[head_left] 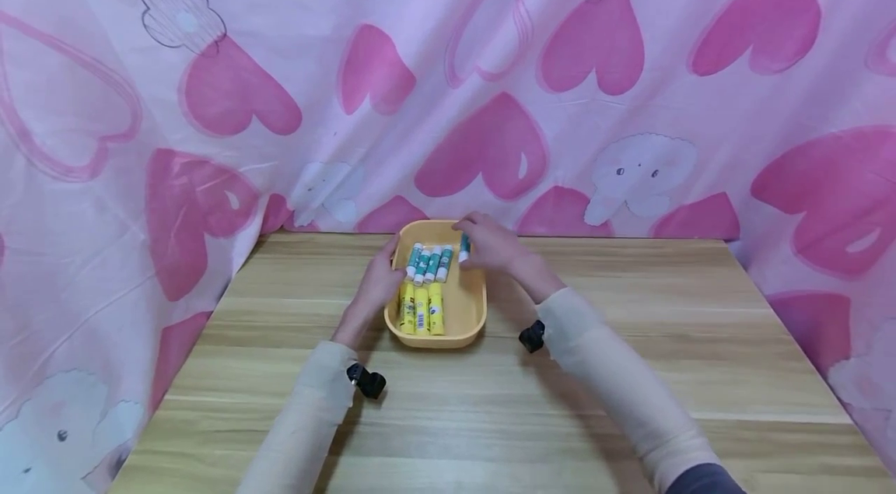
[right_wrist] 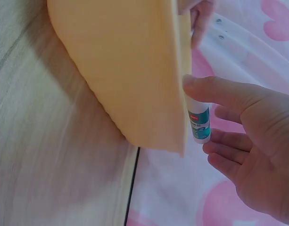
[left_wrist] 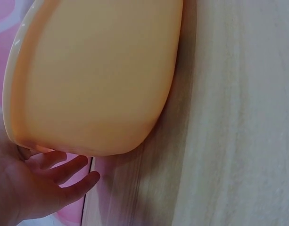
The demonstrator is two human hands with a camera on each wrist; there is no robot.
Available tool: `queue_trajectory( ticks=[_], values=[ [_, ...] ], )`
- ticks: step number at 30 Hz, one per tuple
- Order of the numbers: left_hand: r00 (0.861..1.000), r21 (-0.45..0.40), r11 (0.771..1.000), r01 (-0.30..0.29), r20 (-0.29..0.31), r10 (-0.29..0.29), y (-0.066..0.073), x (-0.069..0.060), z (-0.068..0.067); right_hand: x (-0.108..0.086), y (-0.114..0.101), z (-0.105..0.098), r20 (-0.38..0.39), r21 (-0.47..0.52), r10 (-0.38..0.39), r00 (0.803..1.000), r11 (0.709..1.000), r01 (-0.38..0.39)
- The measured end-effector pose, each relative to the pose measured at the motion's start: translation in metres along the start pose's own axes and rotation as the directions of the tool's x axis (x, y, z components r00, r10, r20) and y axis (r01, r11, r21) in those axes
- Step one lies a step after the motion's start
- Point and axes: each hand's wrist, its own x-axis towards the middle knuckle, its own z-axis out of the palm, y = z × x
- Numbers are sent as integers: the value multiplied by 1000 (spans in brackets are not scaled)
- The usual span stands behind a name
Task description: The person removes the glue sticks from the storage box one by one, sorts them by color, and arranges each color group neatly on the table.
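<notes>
A yellow-orange plastic tray (head_left: 462, 334) stands near the table's far edge. My left hand (head_left: 378, 280) grips its left rim, thumb over the edge and fingers along the outside; in the left wrist view that hand (left_wrist: 40, 188) is below the tray wall (left_wrist: 97, 80). Over the tray's right rim, my right hand (head_left: 493, 245) pinches a green-and-white glue stick (right_wrist: 200, 122) between thumb and fingers. Several similar green glue sticks (head_left: 433, 264) lie side by side in the tray's far left part. Nearer to me lie three yellow glue sticks (head_left: 421, 311), also in the tray.
The tray rests on a wood-grain table (head_left: 448, 424). Behind the table hangs a pink curtain (head_left: 448, 128) printed with hearts, close to the tray's far end. A small black camera (head_left: 367, 381) is strapped to the left wrist, another black camera (head_left: 532, 336) to the right.
</notes>
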Motion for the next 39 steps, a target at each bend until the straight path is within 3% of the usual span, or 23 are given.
queue_trajectory(
  ticks=[10, 15, 27, 32, 39],
  values=[
    [1000, 23, 999, 26, 0, -26, -2, -1, -3, -16, 15, -10, -50, 65, 6, 999, 998, -3],
    [1000, 29, 1000, 7, -4, -7, -3, -1, -4, -24, 27, -14, -81, 111, -1, 997, 994, 10],
    [1000, 13, 1000, -14, -9, 14, -2, -2, -2, -46, 63, -8, -140, 109, -64, 988, 991, 80],
    [1000, 14, 1000, -19, -8, 19, -2, -2, -2, -48, 72, -3, -119, 142, -45, 992, 988, 62],
    [1000, 3, 1000, -29, -11, 29, -3, -1, -3, -52, 76, 6, -38, 200, 42, 998, 979, -34]
  ],
)
